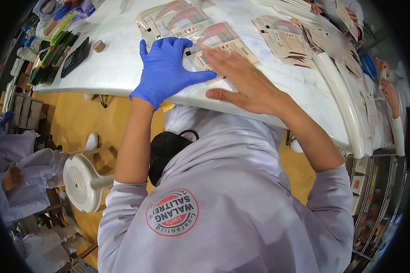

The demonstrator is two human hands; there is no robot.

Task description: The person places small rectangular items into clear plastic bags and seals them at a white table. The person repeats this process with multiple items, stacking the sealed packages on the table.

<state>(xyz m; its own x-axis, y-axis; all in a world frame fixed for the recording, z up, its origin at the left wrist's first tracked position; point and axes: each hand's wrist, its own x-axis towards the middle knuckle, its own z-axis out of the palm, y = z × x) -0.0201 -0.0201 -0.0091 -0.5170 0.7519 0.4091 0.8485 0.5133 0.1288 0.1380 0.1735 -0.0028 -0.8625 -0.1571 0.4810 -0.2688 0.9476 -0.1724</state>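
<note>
My left hand [167, 70], in a blue nitrile glove, has its fingers spread at the left edge of a printed plastic pouch [222, 34]. Its thumb reaches across the pouch's near corner. Over the pouch's near right part lies my bare right hand [249, 82], palm down and slightly blurred, its thumb apart from the fingers. Whether the palm presses on the pouch I cannot tell. The pouch has a clear window and a beige label with writing. More such pouches [177, 17] lie overlapped beyond it. A second pile of pouches [290, 42] sits to the right.
A calculator [75, 58], a tape roll [98, 46] and green packets [56, 51] occupy the white table [119, 68] at left. A long white rail [338, 102] borders its right side. A plastic stool [78, 182] and other people stand around. A co-worker's hand [391, 95] holds something at right.
</note>
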